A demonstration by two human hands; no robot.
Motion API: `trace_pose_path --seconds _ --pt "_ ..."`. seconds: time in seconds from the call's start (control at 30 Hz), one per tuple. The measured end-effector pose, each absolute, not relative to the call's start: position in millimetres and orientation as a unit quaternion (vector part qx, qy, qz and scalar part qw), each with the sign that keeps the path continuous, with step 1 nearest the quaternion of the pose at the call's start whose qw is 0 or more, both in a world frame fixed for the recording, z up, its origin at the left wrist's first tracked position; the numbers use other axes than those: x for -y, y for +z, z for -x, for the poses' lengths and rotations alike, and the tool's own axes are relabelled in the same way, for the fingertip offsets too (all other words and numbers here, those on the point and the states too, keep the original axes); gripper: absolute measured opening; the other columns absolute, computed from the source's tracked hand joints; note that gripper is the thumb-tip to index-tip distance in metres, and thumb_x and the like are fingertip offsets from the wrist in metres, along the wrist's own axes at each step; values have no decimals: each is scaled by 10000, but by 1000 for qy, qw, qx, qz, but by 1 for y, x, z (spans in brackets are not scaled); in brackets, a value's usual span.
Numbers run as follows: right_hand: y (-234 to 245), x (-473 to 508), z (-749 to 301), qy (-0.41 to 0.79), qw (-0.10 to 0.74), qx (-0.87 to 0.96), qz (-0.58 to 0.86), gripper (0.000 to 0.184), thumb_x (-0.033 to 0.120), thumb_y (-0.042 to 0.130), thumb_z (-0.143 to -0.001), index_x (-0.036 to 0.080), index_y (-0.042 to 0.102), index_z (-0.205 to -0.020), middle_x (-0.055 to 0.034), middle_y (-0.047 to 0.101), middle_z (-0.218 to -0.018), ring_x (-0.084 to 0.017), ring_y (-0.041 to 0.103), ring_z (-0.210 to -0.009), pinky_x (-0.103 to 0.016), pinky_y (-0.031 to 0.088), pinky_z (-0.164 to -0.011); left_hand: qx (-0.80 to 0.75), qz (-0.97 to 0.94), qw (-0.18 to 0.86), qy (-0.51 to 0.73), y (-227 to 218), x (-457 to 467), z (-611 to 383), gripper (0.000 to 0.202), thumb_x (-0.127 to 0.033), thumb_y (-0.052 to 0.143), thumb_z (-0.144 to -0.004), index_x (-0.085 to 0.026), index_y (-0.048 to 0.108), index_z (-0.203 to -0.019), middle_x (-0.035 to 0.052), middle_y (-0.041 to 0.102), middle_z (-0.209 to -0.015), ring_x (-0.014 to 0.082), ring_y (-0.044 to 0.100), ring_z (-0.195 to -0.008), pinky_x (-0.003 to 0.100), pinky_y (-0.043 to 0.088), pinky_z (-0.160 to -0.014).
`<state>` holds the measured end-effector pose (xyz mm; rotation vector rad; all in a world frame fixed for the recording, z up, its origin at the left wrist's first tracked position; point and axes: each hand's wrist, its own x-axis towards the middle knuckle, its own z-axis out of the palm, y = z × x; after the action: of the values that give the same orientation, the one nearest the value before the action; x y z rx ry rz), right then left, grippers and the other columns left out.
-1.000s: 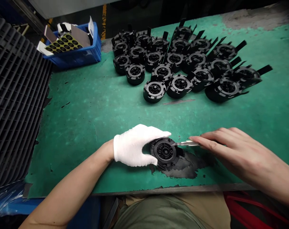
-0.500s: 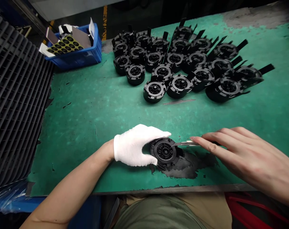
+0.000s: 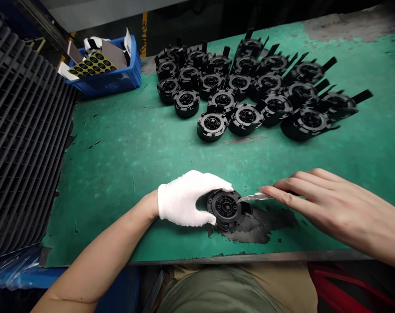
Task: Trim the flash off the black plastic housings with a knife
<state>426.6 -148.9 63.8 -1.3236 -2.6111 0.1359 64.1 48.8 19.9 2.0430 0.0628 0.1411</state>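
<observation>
My left hand, in a white glove, is wrapped round the left side of a round black plastic housing lying on the bench. Thumb and fingers grip its rim, and its ribbed face with a ring and hub points up. From the right, my bare right hand pinches metal tweezers. Their bent tip reaches over the housing's ring on the right; whether it touches, I cannot tell. A short black tab of the housing sticks out below the tip.
Several similar black housings stand grouped at the back of the green bench mat. A blue bin at the back left holds a sheet of round black stickers and papers. Stacked dark ribbed trays border the left side.
Almost nothing has moved. The right hand and tweezers have shifted very slightly, while the left hand keeps its hold on the housing. The camera view has drifted a little.
</observation>
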Motion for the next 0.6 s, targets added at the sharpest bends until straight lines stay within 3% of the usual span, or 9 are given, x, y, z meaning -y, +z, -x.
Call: trace_pose_path --seconds 0.13,0.27,0.4,0.5,0.6 --pt "59 152 -430 75 120 868 475 653 66 501 -1263 334 687 -1828 -86 915 -1302 -252 790 -1023 -406 613 -906 -27 -842 535 64 18 -49 -64 646 -583 967 -1064 -282 814 -1615 165 920 -1637 441 892 -1529 580 709 -1349" --pt "53 161 -429 62 181 836 514 507 182 601 -1276 354 744 -1731 -74 905 -1237 -244 827 -980 -377 654 -856 -37 -847 526 64 10 -49 -59 826 -718 918 -1094 -257 749 -1758 209 875 -1719 473 848 -1613 637 667 -1422" --pt "39 183 -422 89 223 770 591 369 273 662 -1279 351 800 -1612 -77 927 -1279 -245 908 -1011 -342 711 -909 -63 -865 495 44 3 -50 -52 969 -691 911 -1076 -256 642 -1899 220 815 -1801 489 795 -1685 647 635 -1464" --pt "29 200 -403 136 242 662 696 243 450 706 -1284 341 857 -1440 -65 958 -1216 -258 930 -931 -338 731 -850 -77 -866 493 32 1 -52 -51 1000 -661 941 -1036 -273 634 -1906 209 804 -1822 497 790 -1686 660 625 -1473" --pt "26 207 -365 209 279 572 743 408 704 741 -1228 321 867 -1292 -46 947 -1064 -254 879 -752 -340 710 -681 -78 -862 500 32 1 -53 -52 1010 -683 963 -1009 -271 658 -1878 220 799 -1827 515 788 -1685 684 622 -1473"
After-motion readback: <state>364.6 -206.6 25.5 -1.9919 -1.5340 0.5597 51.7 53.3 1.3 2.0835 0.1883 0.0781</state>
